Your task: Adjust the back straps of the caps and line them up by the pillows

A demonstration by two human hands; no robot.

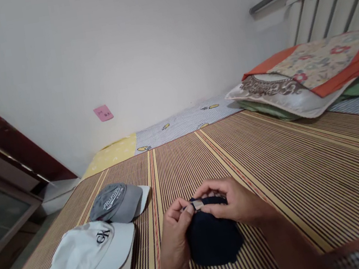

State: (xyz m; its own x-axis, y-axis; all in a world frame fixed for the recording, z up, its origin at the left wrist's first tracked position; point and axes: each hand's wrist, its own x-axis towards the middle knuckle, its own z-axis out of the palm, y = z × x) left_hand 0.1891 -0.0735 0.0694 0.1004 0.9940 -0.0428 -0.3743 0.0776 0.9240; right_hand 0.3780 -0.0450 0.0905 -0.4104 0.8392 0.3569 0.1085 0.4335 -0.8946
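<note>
A dark navy cap (214, 239) lies low in the middle of the head view, on the striped mat. My left hand (177, 226) pinches the near-left end of its strap between thumb and fingers. From the other side, my right hand (237, 200) grips the same strap, thumb below and fingers above. Between the two thumbs a small pale patch (198, 204) shows on the strap; I cannot tell whether it is a buckle or a label. Parts of the strap are hidden behind my fingers.
Left of my hands sit a grey cap (117, 202) with a pale brim under it and a white cap (86, 255) over a beige brim. The striped mat (275, 173) covers the bed. Pillows (313, 68) lie at the far right below a radiator (330, 8).
</note>
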